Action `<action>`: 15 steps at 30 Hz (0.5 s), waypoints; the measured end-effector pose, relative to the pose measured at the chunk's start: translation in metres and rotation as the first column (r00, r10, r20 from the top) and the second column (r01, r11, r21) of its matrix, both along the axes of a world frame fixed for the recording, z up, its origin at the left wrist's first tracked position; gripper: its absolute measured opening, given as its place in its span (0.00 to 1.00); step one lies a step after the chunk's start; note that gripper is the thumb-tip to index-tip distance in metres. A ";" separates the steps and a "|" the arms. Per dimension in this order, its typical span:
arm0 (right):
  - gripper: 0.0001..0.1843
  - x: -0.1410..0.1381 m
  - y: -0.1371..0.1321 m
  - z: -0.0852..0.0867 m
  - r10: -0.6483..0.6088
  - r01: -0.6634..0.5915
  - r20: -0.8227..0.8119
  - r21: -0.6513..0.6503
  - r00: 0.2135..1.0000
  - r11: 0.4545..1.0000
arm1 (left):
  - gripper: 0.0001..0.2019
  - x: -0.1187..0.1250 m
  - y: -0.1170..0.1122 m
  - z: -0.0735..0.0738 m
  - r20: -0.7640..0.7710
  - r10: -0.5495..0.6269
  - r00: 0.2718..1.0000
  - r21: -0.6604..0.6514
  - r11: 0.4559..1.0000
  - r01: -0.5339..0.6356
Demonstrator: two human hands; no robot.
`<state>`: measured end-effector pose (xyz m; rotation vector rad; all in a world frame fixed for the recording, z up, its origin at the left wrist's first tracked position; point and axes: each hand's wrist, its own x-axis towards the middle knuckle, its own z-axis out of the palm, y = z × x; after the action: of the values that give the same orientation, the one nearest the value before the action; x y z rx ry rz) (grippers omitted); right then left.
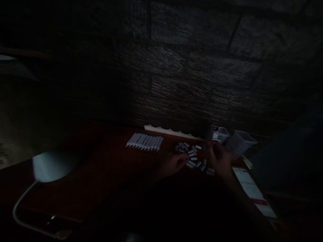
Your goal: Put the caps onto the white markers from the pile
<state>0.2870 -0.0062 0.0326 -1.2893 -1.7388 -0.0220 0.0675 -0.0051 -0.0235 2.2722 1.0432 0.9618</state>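
The scene is very dark. My left hand (174, 162) is at the left edge of a loose pile of short pale marker caps (193, 158), its fingers drawn together at the nearest ones. Whatever may be between those fingertips is too dim to name. On the pile's right side, my right hand (220, 157) is raised with thumb and fingers bent into a pinch, in front of a clear plastic box; its contents, if any, do not show. A row of white marker pens (145, 141) lies side by side left of the pile, their tips towards me.
Two clear plastic containers, one upright (221, 134) and one tilted (239, 143), stand by the wall. A pale wavy-edged strip (174, 132) lies along the stone wall (181, 77). A phone-like lit slab (249, 186) is at right; a white lamp-like object (52, 166) with a cable is at left.
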 end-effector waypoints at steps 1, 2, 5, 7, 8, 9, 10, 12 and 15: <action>0.17 -0.007 -0.007 -0.013 0.028 -0.027 0.013 -0.016 1.000 0.999 | 0.12 -0.001 0.000 0.000 -0.056 0.019 0.998 0.017 1.000 -0.018; 0.15 -0.011 -0.012 -0.022 0.097 -0.094 0.049 -0.054 0.994 0.994 | 0.12 -0.003 0.000 0.000 -0.117 0.057 0.991 0.026 0.998 -0.055; 0.14 -0.015 -0.019 -0.034 0.150 -0.146 0.036 -0.106 0.988 0.984 | 0.14 -0.012 0.003 0.007 -0.308 0.258 0.916 0.074 0.966 -0.247; 0.16 -0.012 -0.018 -0.032 0.102 -0.102 -0.003 -0.105 0.995 0.989 | 0.15 -0.022 0.007 0.015 -0.408 0.429 0.806 0.150 0.902 -0.404; 0.17 -0.010 -0.017 -0.031 0.079 -0.080 -0.017 -0.102 0.997 0.992 | 0.16 -0.028 0.010 0.018 -0.443 0.511 0.737 0.198 0.857 -0.476; 0.17 -0.008 -0.016 -0.029 0.070 -0.072 -0.024 -0.103 0.997 0.992 | 0.16 -0.033 0.012 0.021 -0.472 0.582 0.663 0.243 0.808 -0.537; 0.17 -0.007 -0.015 -0.028 0.072 -0.075 -0.028 -0.106 0.997 0.992 | 0.16 -0.038 0.015 0.022 -0.502 0.628 0.595 0.281 0.769 -0.574; 0.17 -0.006 -0.014 -0.027 0.089 -0.094 -0.043 -0.122 0.995 0.988 | 0.16 -0.044 0.021 0.022 -0.561 0.670 0.485 0.332 0.719 -0.610; 0.16 -0.008 -0.013 -0.029 0.128 -0.138 -0.066 -0.166 0.989 0.976 | 0.15 -0.046 0.024 0.018 -0.613 0.666 0.425 0.359 0.714 -0.601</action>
<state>0.2789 -0.0193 0.0039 -1.2794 -1.8068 0.2424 0.0214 0.0193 -0.0055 2.3719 2.3900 0.2768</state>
